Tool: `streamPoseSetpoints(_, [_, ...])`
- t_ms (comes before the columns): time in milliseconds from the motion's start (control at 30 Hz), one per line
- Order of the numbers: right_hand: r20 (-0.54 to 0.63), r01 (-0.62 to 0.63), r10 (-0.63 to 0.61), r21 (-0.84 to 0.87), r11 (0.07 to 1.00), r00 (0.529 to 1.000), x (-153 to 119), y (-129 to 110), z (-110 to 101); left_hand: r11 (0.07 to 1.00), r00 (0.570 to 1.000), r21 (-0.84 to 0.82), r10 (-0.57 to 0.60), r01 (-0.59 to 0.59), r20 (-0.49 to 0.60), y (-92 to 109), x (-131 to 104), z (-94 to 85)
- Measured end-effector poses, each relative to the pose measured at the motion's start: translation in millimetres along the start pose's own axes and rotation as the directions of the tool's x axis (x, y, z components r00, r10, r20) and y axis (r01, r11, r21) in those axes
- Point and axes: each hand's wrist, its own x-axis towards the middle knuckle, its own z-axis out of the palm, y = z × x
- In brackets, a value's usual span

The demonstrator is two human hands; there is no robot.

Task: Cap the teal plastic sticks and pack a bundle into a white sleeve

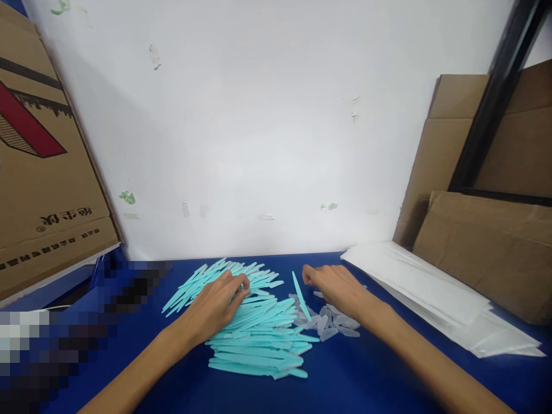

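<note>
A wide heap of slim turquoise plastic sticks point(263, 345), tapered at the ends, covers the middle of the blue table. Over the upper part of this heap is my left hand point(222, 299), its thumb and fingers curled together; whatever they hold is hidden. To the right, my right hand point(338, 287) is closed above small translucent plastic caps point(330, 325), and I cannot make out anything in its fingers. Between the two hands one single turquoise stick point(301, 294) lies at a slant, its lower end against the caps.
White flat sheets or bags point(422, 282) are stacked at the right, beside brown cardboard point(487, 247) and a black metal post point(491, 98). A large printed carton point(47, 190) stands at the left. Behind the blue table point(357, 385) rises a white wall point(259, 126).
</note>
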Motion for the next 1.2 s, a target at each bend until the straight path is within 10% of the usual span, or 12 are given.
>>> streamPoseSetpoints(500, [0.112, -0.093, 0.084, 0.073, 0.993, 0.990, -2.5, 13.2, 6.2, 0.996, 0.995, -0.025, 0.089, -0.090, -0.036, -3.4, -1.4, 8.3])
streamPoseSetpoints(833, [-0.147, 0.103, -0.098, 0.026, 0.994, 0.984, 1.1, -16.6, -9.9, 0.993, 0.995, -0.077, 0.089, -0.092, -0.039, 7.7, -2.7, 1.1])
streamPoseSetpoints(1200, [-0.333, 0.274, -0.128, 0.442, 0.854, 0.934, -1.4, -42.6, 0.1, 0.987, 0.994, -0.125, 0.097, -0.103, -0.055, 15.1, -5.6, 5.2])
